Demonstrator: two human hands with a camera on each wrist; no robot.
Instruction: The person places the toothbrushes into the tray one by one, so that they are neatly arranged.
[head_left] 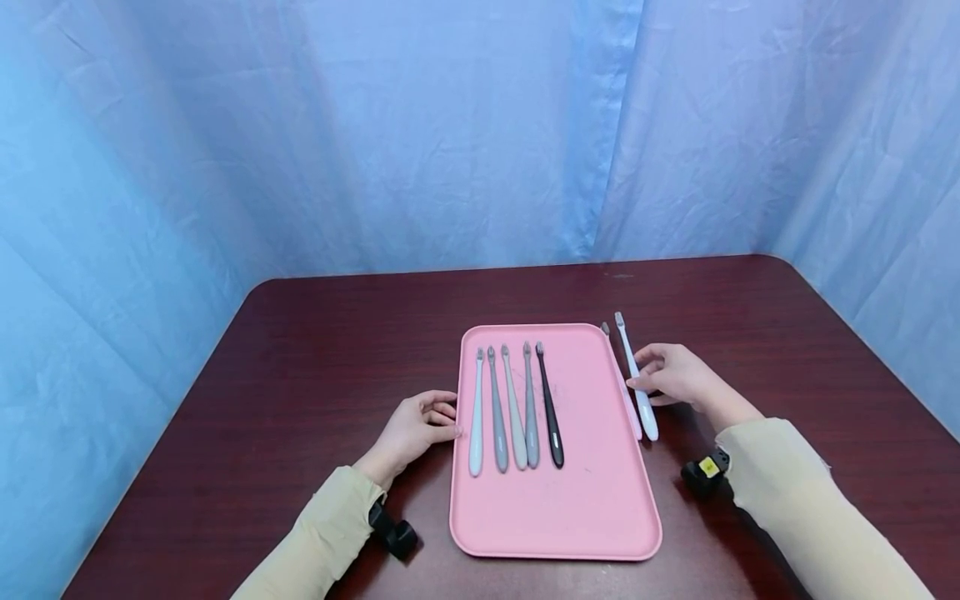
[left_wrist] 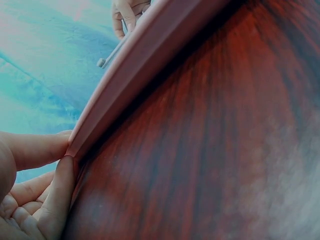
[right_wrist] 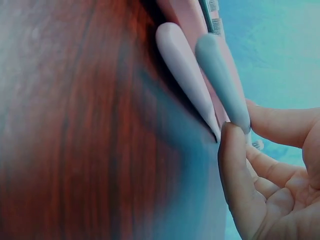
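Observation:
A pink tray lies on a dark red table. Several toothbrushes lie side by side on its left half, the rightmost one black. My left hand pinches the tray's left rim between thumb and a finger. Two more toothbrushes lie on the table by the tray's right edge: a pink one against the rim and a white one. My right hand pinches the white toothbrush's handle between a fingertip and the thumb.
Blue cloth hangs behind and to both sides of the table. Black wrist cameras sit on both beige sleeves. The tray's right half carries no toothbrushes.

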